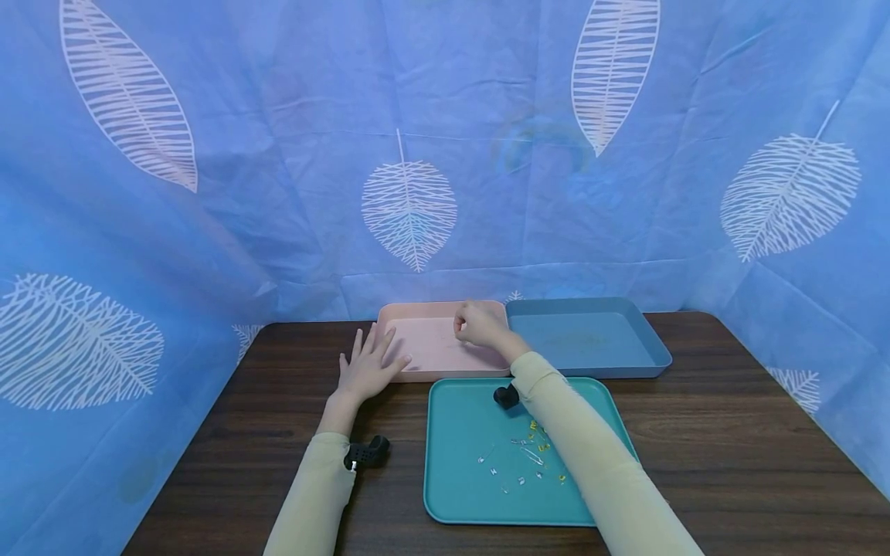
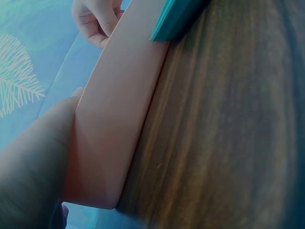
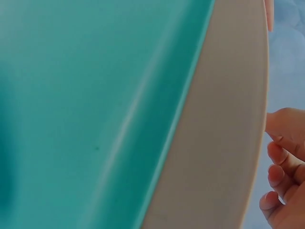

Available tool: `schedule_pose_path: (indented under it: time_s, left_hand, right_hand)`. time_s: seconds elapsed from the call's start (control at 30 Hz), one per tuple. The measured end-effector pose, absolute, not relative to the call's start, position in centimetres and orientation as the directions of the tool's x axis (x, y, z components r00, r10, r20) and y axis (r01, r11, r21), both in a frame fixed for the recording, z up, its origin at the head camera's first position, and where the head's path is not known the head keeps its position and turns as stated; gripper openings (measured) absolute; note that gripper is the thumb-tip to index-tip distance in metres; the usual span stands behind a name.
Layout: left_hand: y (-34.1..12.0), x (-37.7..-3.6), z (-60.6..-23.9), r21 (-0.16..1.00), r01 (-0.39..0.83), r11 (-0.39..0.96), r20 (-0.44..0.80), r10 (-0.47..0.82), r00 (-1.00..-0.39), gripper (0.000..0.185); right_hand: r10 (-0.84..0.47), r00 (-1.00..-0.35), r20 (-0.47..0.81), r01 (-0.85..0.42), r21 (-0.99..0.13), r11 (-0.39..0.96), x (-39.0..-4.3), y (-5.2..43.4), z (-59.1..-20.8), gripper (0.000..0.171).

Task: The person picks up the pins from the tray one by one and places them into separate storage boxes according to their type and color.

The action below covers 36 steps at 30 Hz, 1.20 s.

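My left hand point(image 1: 365, 374) spreads its straight fingers over the left rim of a pink tray point(image 1: 417, 332), holding nothing. Above the right part of that tray is my right hand point(image 1: 481, 324), its fingers curled and the thumb near the index finger. Its fingertips are partly hidden behind the pink wall in the right wrist view, so I cannot tell whether something small is pinched there. Faint tiny things lie on the pink tray's floor below it. Nearer, a teal tray point(image 1: 452, 494) bears a large safety pin point(image 1: 531, 456), small yellow pieces point(image 1: 533, 425) and several small clear or silvery pieces.
A blue-grey tray point(image 1: 591, 344) stands at the right of the pink one. The trays sit on a dark wooden table point(image 1: 229, 463). Behind hangs a blue cloth point(image 1: 299, 193) with white leaf prints. My right forearm point(image 1: 591, 448) crosses the teal tray and hides part of it.
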State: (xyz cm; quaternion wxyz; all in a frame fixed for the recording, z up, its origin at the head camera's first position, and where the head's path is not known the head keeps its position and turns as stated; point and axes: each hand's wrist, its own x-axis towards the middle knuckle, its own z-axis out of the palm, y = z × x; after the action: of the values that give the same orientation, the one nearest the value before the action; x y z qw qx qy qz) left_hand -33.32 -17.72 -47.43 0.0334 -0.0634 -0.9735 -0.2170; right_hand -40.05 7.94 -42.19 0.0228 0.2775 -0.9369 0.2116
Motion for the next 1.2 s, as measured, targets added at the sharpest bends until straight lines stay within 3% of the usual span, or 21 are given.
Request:
schedule_pose_path:
  time_s: [0.27,0.53,1.2]
  left_hand:
    - [-17.7,-33.2,-47.4,0.428,0.141,0.893,0.091,0.113,-0.989,0.078]
    - [-17.7,-33.2,-47.5,0.431,0.143,0.891,0.089,0.116,-0.989,0.079]
    - [-17.8,-33.3,-47.3,0.444,0.131,0.886,0.062,0.116,-0.991,0.081]
  right_hand:
    - [-0.477,-0.861,0.178,-0.505,-0.41,0.76,-40.1,8.1,-42.4,0.016]
    - [-0.48,-0.845,0.236,-0.534,-0.363,0.764,-39.9,9.2,-42.3,0.013]
    - [-0.507,-0.808,0.299,-0.588,-0.452,0.671,-36.8,12.9,-41.6,0.015]
